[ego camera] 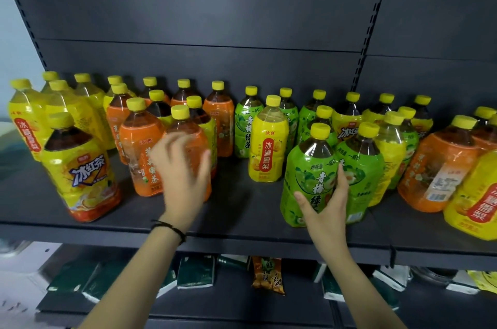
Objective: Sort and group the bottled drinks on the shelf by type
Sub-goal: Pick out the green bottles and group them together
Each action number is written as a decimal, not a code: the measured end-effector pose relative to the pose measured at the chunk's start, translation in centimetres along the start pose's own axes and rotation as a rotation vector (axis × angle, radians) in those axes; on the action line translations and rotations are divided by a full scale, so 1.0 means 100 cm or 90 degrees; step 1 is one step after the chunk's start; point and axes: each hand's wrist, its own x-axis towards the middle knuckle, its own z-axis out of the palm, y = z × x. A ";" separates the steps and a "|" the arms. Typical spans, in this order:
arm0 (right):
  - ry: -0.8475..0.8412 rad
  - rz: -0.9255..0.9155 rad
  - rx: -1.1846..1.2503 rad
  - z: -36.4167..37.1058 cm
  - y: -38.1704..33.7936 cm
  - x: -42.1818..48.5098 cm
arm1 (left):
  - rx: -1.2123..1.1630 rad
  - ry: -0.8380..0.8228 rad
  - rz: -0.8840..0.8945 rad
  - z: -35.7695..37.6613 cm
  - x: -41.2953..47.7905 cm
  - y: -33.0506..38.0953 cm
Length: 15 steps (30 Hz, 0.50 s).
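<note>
A dark shelf (242, 218) carries many yellow-capped drink bottles with orange, green and yellow labels. My right hand (329, 207) grips the lower part of a green-label bottle (309, 167) at the front right, thumb on its left side and fingers on its right. My left hand (183, 172), blurred with fingers spread, is in front of an orange-label bottle (188, 137) at the front centre-left; whether it touches the bottle is unclear. A yellow pear-drink bottle (269, 140) stands alone between the two hands.
A yellow iced-tea bottle (80, 167) stands at the front left, with yellow and orange bottles behind it. Green, yellow and orange bottles crowd the right end (441, 167). The lower shelf holds dark green packs (196, 272) and an orange snack bag (269, 275).
</note>
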 end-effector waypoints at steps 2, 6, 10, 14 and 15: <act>0.003 -0.001 0.001 0.000 0.000 0.000 | -0.047 -0.125 0.065 0.022 -0.008 0.018; 0.013 -0.003 -0.001 0.001 -0.001 -0.001 | -0.189 -0.309 -0.172 0.079 0.006 0.036; 0.005 0.003 0.005 0.000 -0.003 0.000 | -0.262 -0.380 -0.332 0.130 0.031 0.025; -0.002 0.003 0.008 -0.002 -0.001 0.001 | -0.358 -0.444 -0.441 0.151 0.041 0.014; -0.003 0.004 0.006 -0.002 -0.001 0.001 | -0.379 -0.457 -0.442 0.154 0.039 0.012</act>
